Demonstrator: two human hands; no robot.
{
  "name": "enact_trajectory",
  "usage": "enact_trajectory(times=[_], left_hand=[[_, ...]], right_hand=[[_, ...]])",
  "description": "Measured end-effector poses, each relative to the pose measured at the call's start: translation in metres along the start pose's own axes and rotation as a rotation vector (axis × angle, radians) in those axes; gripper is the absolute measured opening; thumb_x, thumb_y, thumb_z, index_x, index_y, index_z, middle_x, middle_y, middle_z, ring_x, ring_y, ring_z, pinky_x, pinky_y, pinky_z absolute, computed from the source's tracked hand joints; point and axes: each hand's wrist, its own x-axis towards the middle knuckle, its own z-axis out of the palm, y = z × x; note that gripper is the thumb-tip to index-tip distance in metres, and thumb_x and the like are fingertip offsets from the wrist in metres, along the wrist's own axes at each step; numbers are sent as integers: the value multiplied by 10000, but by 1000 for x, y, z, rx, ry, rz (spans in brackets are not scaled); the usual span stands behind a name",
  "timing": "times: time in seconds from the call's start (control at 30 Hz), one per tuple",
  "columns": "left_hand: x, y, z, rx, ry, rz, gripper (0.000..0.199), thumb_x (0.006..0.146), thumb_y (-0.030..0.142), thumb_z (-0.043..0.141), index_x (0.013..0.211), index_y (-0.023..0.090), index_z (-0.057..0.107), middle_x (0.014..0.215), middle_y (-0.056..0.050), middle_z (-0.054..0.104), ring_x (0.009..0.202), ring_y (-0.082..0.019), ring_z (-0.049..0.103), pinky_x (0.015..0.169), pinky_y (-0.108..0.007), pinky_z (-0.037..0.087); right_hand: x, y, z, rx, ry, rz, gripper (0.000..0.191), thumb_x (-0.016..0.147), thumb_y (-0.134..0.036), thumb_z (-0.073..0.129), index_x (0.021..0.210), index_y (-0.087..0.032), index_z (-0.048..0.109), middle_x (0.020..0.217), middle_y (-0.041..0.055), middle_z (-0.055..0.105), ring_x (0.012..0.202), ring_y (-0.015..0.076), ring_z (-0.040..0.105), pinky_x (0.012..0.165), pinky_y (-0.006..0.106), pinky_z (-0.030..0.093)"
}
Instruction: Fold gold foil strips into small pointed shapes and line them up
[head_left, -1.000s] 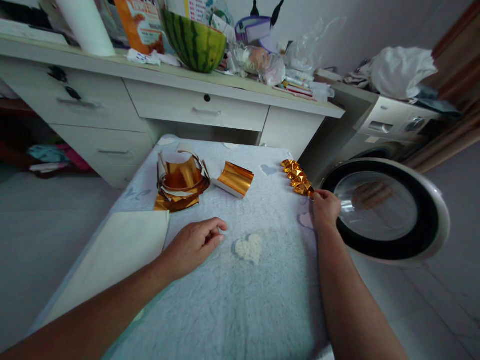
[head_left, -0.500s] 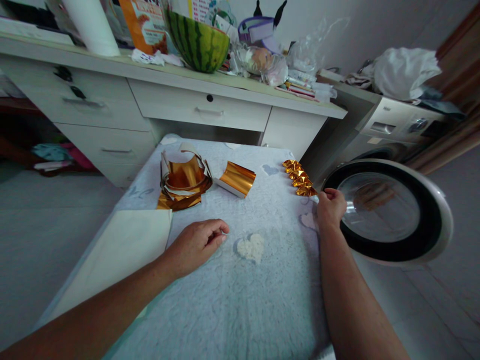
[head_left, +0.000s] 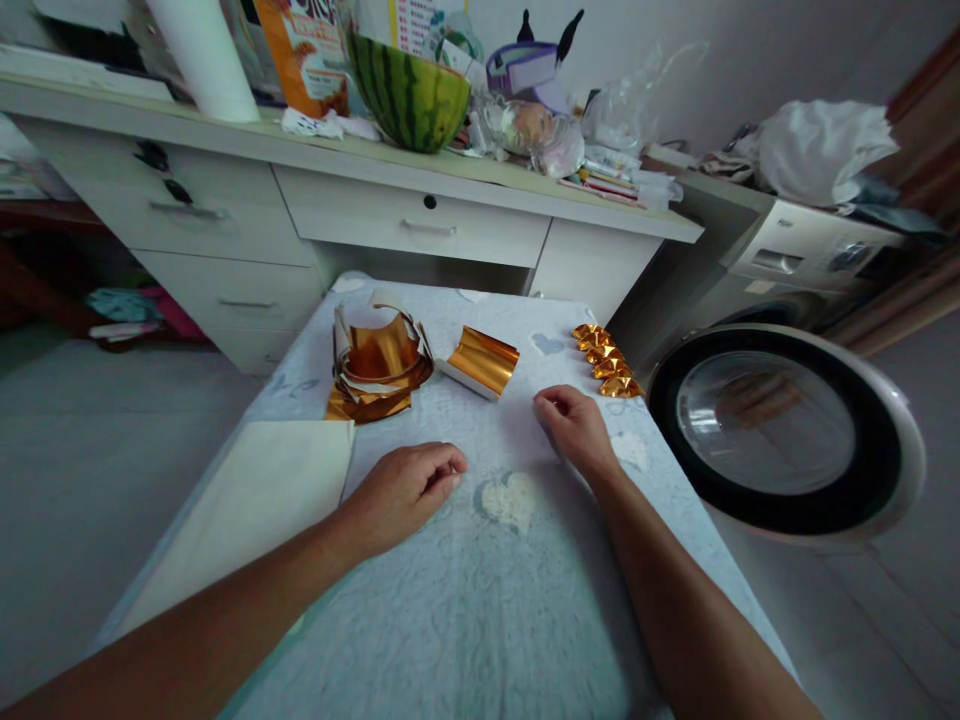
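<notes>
My left hand (head_left: 409, 490) rests on the cloth-covered table, its fingers loosely bent with a gap at the thumb and nothing in it. My right hand (head_left: 574, 425) is over the table's right half, fingers curled together, no object visible in them. Between and beyond the hands lies a curled piece of shiny gold foil paper (head_left: 484, 362) with a pale underside. Right of it, a row of several folded gold paper pieces (head_left: 606, 362) runs along the table's edge. Farther left stands a bundle of curled gold paper (head_left: 381, 355), with flat gold sheets beneath it.
A pale flat sheet (head_left: 247, 500) covers the table's left side. Behind stands a white drawer cabinet (head_left: 420, 225) bearing a cut watermelon (head_left: 409, 95), a paper roll (head_left: 206, 60) and plastic bags. On the right, the open round washing machine door (head_left: 772, 425) stands close to the table edge.
My right hand has left the near end of the folded gold row and moved left over the table. My left hand stays in place. The view has shifted slightly.
</notes>
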Motion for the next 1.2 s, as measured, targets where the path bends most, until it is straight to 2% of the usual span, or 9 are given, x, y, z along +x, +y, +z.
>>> enact_trajectory(times=[0.1,0.2,0.33,0.47,0.6,0.77,0.97,1.2], left_hand=[[0,1,0,-1,6,5,154,873,228,468,878,208,621,785,-1,665,746,-156,614,666,-245,430],[0,0,0,1,2,15,152,870,219,468,868,210,620,784,2,660,746,-154,609,667,-242,426],[0,0,0,0,-3,17,155,870,209,461,858,208,615,783,4,659,744,-152,606,663,-241,417],[0,2,-1,6,-12,6,153,865,207,461,852,205,613,775,1,655,740,-155,604,663,-247,412],[1,2,-2,15,-16,4,154,867,202,459,854,202,612,792,-3,657,756,-158,607,673,-251,413],[1,1,-2,16,-21,8,160,874,214,456,866,203,616,794,-2,655,756,-158,602,677,-253,411],[1,0,-2,6,-27,-6,156,876,221,462,865,193,614,790,1,640,749,-152,591,681,-254,402],[1,-2,0,0,-29,-4,155,881,217,462,871,196,615,804,3,644,760,-151,590,689,-255,399]], right_hand=[[-1,-7,13,-33,-159,-37,149,780,-259,602,862,-182,700,795,17,649,678,131,551,669,271,460],[1,-12,24,-41,-196,-46,206,753,-212,642,950,-193,701,873,18,650,724,132,563,700,275,476],[6,-15,38,-55,-144,-57,215,756,-172,643,959,-203,709,893,27,626,762,149,560,764,309,484],[5,-14,51,-12,-37,-78,240,785,-192,640,1012,-205,715,900,49,594,784,173,553,783,333,485],[4,-13,59,10,-12,-95,175,816,-186,617,944,-208,734,870,53,584,816,186,559,771,319,473],[3,-14,59,4,2,-114,145,833,-178,596,820,-200,739,802,40,575,778,173,564,731,299,453],[4,-13,57,31,89,-107,116,786,-171,602,735,-200,703,725,8,556,691,149,539,665,273,438],[2,-13,55,135,175,-80,51,752,-238,624,730,-202,653,727,-14,521,603,124,479,625,268,441]])
